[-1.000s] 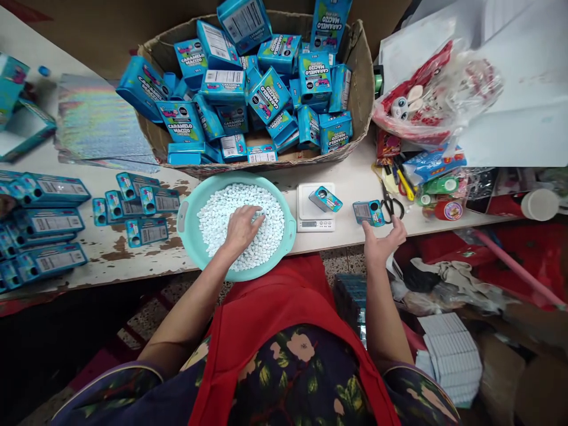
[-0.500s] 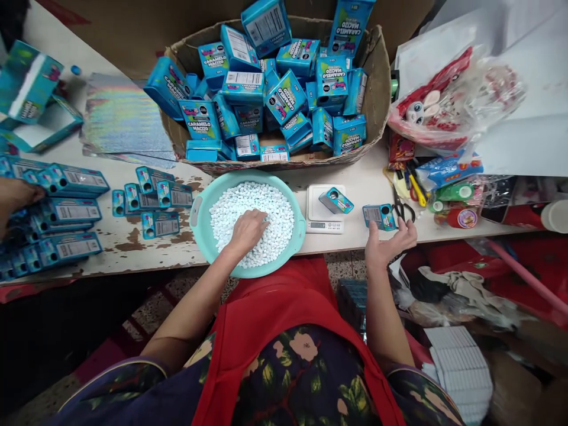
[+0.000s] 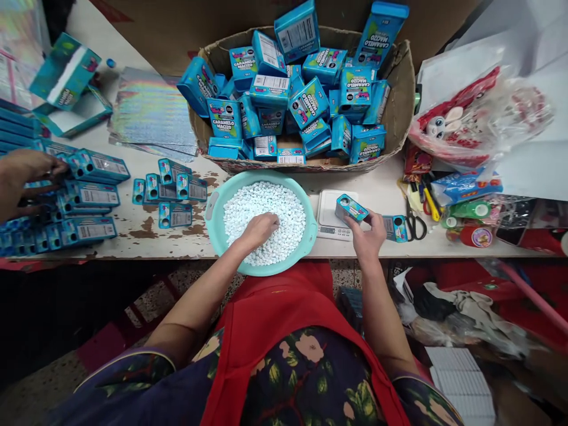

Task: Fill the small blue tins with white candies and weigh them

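My left hand (image 3: 261, 231) rests over small white candies (image 3: 284, 204) in a turquoise basin (image 3: 212, 222). Its fingers are drawn together; whatever is between them is hidden. On the right, my right hand (image 3: 369, 235) grips a small blue candy box (image 3: 352, 207) by its near side, thumb and fingers around its end. A round opening shows in the box's top. Under it is a white digital scale (image 3: 326, 207). Another blue candy box (image 3: 396, 228) lies just right of my right hand, beside black-handled scissors (image 3: 416, 226).
Behind the basin stands a cardboard carton (image 3: 402, 112) full of blue boxes. Small boxes (image 3: 175, 215) and shiny sheets (image 3: 151, 118) lie to the left. A co-worker's hand (image 3: 26, 180) is over rows of boxes (image 3: 95, 194). Bagged items (image 3: 470, 124) lie at right.
My right hand has moved left from beside the box near the scissors and closed on the one at the scale. My left hand stays in the candies. The view has shifted left.
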A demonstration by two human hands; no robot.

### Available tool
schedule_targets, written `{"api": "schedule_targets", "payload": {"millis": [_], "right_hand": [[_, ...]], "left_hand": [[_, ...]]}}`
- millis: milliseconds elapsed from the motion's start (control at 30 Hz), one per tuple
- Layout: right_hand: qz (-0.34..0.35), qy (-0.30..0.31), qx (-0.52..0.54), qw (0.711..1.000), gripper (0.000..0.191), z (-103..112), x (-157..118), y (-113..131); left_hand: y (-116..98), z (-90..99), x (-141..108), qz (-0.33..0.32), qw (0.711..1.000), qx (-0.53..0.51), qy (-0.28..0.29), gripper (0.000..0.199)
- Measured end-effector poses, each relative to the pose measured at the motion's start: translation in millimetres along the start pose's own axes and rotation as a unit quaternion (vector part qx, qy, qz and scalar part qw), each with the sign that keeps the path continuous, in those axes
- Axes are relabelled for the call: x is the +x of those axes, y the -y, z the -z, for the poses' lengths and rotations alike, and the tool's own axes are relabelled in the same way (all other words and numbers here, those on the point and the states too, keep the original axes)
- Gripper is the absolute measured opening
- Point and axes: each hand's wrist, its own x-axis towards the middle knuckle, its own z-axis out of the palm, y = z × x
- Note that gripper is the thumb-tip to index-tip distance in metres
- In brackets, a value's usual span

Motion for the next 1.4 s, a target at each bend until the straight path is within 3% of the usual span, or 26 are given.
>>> {"api": "schedule_targets", "payload": {"millis": [67,100,167,233,300,333,400,467,533,667,800,967,1167,1200,1267,1333,1400], "right_hand": [[0.043,0.001,-0.003,0.999,0.037,11,-2,20],[0.061,0.001,-0.001,0.998,0.035,16,-4,30],[0.093,0.000,0.009,0.996,0.034,22,-8,51],[0.114,0.012,0.027,0.993,0.034,22,-14,69],[0.123,0.047,0.045,0.990,0.034,18,-21,84],[0.125,0.072,0.053,0.988,0.033,15,-26,90],[0.136,0.117,0.061,0.982,0.032,6,-34,100],[0.161,0.147,0.060,0.974,0.032,-4,-42,106],[0.181,0.168,0.054,0.967,0.032,-14,-49,109],[0.177,0.187,0.053,0.965,0.033,-27,-56,112],[0.164,0.181,0.068,0.967,0.032,-29,-57,113],[0.135,0.172,0.109,0.970,0.033,-30,-59,114],[0.123,0.187,0.191,0.956,0.036,-30,-65,125],[0.124,0.176,0.183,0.959,0.041,-25,-62,121],[0.109,0.099,0.130,0.980,0.055,-9,-52,101],[0.071,-0.031,0.025,0.997,0.070,14,-37,66],[0.010,-0.143,-0.082,0.986,0.082,39,-24,22]], "left_hand": [[7,4.5,-3,0.034,0.985,-0.167,-0.011,0.009],[11,6.7,-5,0.060,0.962,-0.266,-0.015,0.008],[17,11.0,-10,0.099,0.884,-0.457,-0.014,0.020],[21,15.9,-15,0.111,0.806,-0.581,-0.018,0.031],[18,23.7,-19,0.111,0.780,-0.616,-0.019,0.034],[15,29.3,-21,0.111,0.793,-0.598,-0.015,0.034],[3,44.0,-28,0.095,0.867,-0.490,-0.013,0.029],[-14,60.5,-36,0.031,0.948,-0.315,-0.041,0.022],[-32,73.6,-44,-0.064,0.983,-0.146,-0.085,0.018],[-55,78.3,-52,-0.198,0.975,0.031,-0.096,0.022],[-56,73.3,-52,-0.241,0.966,0.032,-0.089,0.024],[-53,82.0,-57,-0.208,0.961,-0.101,-0.153,0.023],[-48,70.2,-69,-0.169,0.981,-0.054,-0.075,0.039],[-44,68.4,-72,-0.151,0.983,-0.049,-0.093,0.037],[-30,68.9,-82,-0.086,0.976,-0.037,-0.196,0.036],[-6,74.4,-93,0.024,0.940,-0.008,-0.340,0.040],[27,80.2,-101,0.148,0.887,0.032,-0.435,0.048]]}}
